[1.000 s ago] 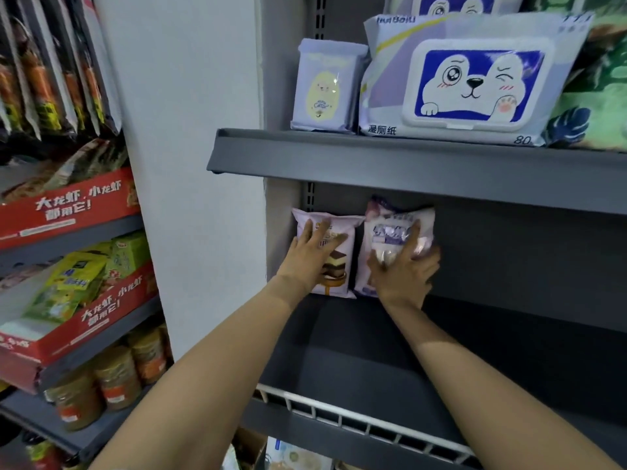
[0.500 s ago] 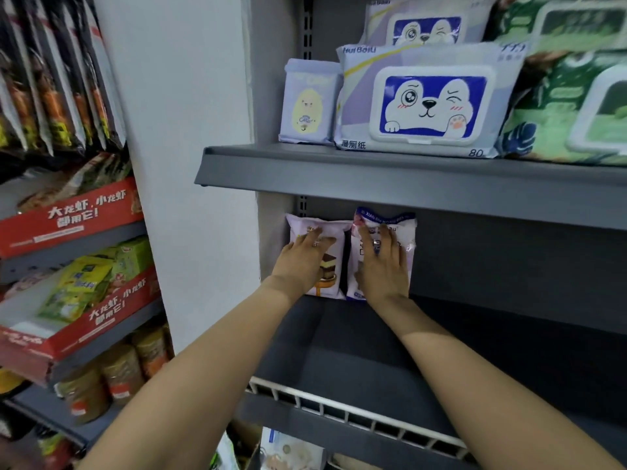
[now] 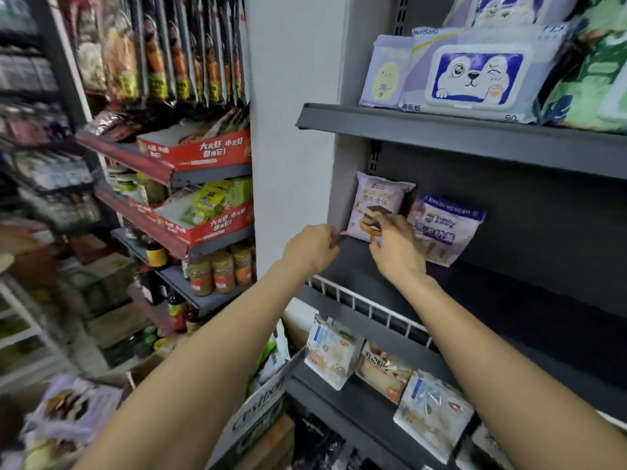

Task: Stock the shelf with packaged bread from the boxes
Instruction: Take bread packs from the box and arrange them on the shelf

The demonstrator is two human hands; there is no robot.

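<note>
left hand [image 3: 310,247] withdrawn; right fingers [image 3: 385,220] seemingly touching bread pack [image 3: 376,205]

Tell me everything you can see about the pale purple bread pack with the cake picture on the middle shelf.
The bread pack is a soft, glossy pale-purple pouch with crimped edges, printed text and a layered cake picture. It stands upright at the shelf's left end, leaning back. The right hand's fingertips reach its lower front; the left hand is by its bottom-left corner, contact unclear.

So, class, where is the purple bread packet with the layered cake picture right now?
The cake-picture packet stands at the far left of the dark middle shelf, against the back panel, directly left of the blue-topped packet.
</note>
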